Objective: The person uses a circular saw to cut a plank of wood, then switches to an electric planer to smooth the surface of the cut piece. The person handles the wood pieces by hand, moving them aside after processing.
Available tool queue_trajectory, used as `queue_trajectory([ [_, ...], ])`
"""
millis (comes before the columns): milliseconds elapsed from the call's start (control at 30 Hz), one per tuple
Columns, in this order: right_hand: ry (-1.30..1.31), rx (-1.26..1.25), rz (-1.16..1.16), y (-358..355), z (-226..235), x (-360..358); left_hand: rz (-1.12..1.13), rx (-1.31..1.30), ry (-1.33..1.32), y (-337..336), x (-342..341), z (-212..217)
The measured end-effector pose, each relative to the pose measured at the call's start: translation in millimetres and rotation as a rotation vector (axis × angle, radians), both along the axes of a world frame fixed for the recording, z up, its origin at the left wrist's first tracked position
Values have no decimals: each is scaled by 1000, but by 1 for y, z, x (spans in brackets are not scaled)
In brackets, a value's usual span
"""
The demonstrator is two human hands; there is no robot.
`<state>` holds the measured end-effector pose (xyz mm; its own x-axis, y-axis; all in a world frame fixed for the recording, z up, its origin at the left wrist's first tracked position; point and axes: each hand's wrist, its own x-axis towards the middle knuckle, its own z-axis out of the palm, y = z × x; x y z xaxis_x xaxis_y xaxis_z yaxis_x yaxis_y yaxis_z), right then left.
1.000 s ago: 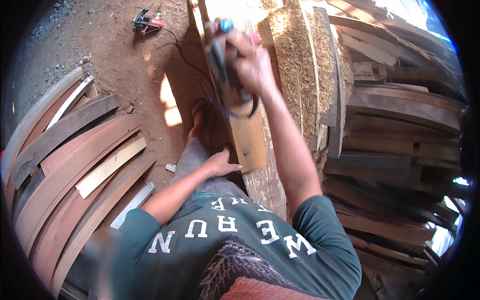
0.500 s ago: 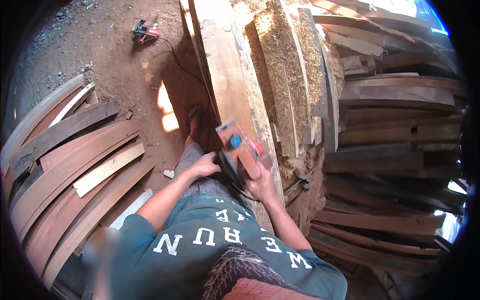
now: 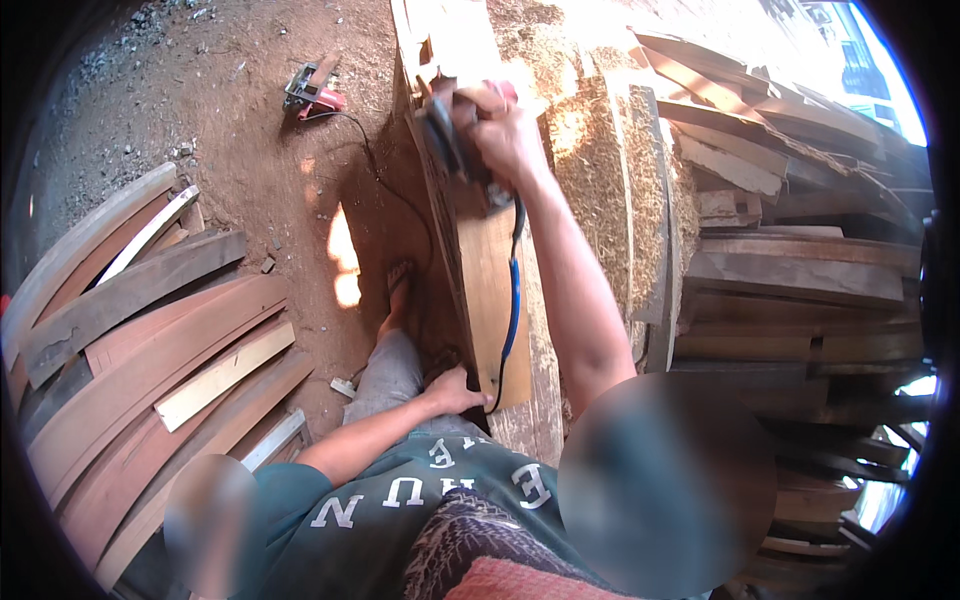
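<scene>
My right hand point(image 3: 512, 145) is closed round the handle of a red and dark electric planer point(image 3: 458, 140), my arm stretched far forward. The planer sits over a long pale board point(image 3: 490, 300) and is blurred by motion, so its underside is hidden. From its back a black power cord with a blue sleeve point(image 3: 513, 300) runs back over the board. My left hand point(image 3: 455, 392) is low at the board's near left edge, in front of my waist. Its fingertips close on the near part of the cord, though the fingers are partly hidden.
Another red power tool point(image 3: 315, 95) lies on the dirt floor at the far left, its cord trailing toward the board. Curved timber pieces point(image 3: 165, 350) are stacked at left. Shavings point(image 3: 645, 200) cover planks right of the board, with more stacked timber point(image 3: 800, 275) beyond.
My right hand has carried the planer forward along the board, away from my body. My left hand has left the planer and moved slightly right and nearer to me, beside the cord.
</scene>
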<state>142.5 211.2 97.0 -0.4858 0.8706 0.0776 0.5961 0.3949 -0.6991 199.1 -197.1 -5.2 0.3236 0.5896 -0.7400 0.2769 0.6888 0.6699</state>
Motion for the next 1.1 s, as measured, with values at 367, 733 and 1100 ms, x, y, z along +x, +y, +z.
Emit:
queue_trajectory([
  [367, -138, -100, 74, 165, -20, -65, -373, -247, 17, 39, -14, 4],
  [733, -14, -402, -173, 57, 21, 4, -271, -233, -64, 53, -25, 8],
  [1100, 250, 325, 41, 208, -33, -44, -311, -152, -16, 37, -20, -3],
])
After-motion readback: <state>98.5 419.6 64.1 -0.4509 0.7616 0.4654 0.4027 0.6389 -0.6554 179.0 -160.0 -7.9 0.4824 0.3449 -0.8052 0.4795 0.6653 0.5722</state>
